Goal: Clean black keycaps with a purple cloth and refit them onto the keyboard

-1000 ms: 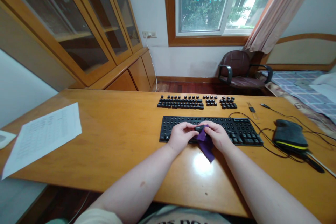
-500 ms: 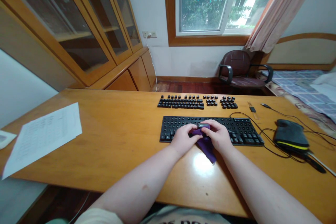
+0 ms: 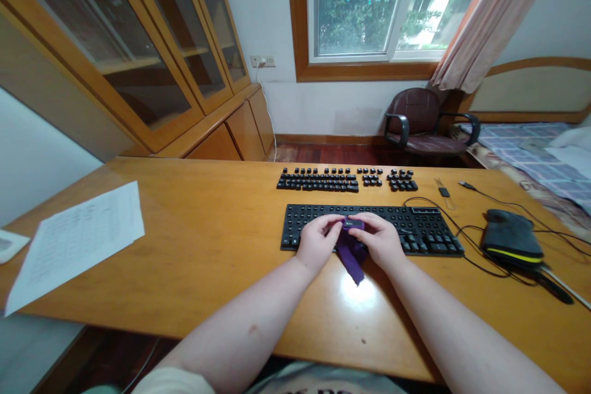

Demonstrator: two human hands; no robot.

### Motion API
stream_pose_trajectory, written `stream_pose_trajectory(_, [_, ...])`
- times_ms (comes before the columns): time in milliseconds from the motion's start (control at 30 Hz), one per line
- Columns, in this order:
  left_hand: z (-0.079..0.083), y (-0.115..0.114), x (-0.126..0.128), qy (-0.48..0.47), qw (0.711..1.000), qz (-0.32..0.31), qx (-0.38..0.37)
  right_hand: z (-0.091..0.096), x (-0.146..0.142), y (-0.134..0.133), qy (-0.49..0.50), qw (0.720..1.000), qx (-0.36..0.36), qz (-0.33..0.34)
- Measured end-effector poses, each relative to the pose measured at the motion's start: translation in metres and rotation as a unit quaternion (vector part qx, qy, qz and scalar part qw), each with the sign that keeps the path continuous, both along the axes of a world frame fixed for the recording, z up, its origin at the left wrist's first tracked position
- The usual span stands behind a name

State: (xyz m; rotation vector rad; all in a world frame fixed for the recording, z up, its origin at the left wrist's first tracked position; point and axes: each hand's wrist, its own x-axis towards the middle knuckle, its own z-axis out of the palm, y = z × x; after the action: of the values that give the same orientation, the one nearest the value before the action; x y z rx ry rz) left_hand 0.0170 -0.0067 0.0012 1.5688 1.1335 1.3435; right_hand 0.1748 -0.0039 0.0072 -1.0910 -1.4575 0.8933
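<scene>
Over the front of a black keyboard, both of my hands meet at a dark keycap with a small pale marking. A purple cloth lies around the keycap, its loose end hanging down toward the tabletop. My left hand is closed, pinching the cloth at the keycap's left side. On the other side, my right hand is closed with thumb and fingers on the keycap and cloth. Much of the keyboard shows bare key posts, while keys sit at its lower right. My hands hide its middle.
Loose keycaps lie in rows behind the keyboard. To the right are a small black key puller with wire loops, cables and a grey pouch with a yellow stripe. Printed papers lie at the left of the wooden desk.
The keycap has shifted slightly down between my fingers, and the cloth has been turned. Its loose end has swung to the left. The other things stay where they were.
</scene>
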Motion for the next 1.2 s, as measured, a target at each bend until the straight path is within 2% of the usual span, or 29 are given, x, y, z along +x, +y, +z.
stream_pose_trajectory(133, [0.0022, -0.0004, -0.0039, 0.082, 0.994, -0.022, 0.069, 0.0010, 0.0008, -0.0003, 0.014, 1.000, -0.009, 0.001])
stream_pose_trajectory(267, [0.0017, -0.0001, -0.0049, 0.083, 0.992, 0.005, 0.094, -0.0023, 0.0002, -0.0007, 0.007, 1.000, -0.010, 0.028])
stream_pose_trajectory(467, [0.0004, -0.0038, -0.0033, 0.060, 0.992, 0.040, 0.105, -0.0012, -0.0014, -0.0034, 0.004, 0.998, 0.010, 0.054])
stream_pose_trajectory(767, [-0.0013, -0.0064, 0.0001, -0.009, 0.991, 0.109, 0.078, -0.0012, -0.0073, -0.0075, 0.000, 1.000, 0.004, 0.025])
stream_pose_trajectory(1000, [0.0075, -0.0039, -0.0023, 0.065, 0.993, 0.075, 0.063, -0.0010, -0.0051, -0.0059, -0.009, 0.999, 0.012, 0.047])
stream_pose_trajectory(1200, [0.0047, -0.0042, -0.0026, 0.056, 0.988, 0.102, 0.106, -0.0016, -0.0062, -0.0058, -0.002, 0.999, -0.003, 0.040])
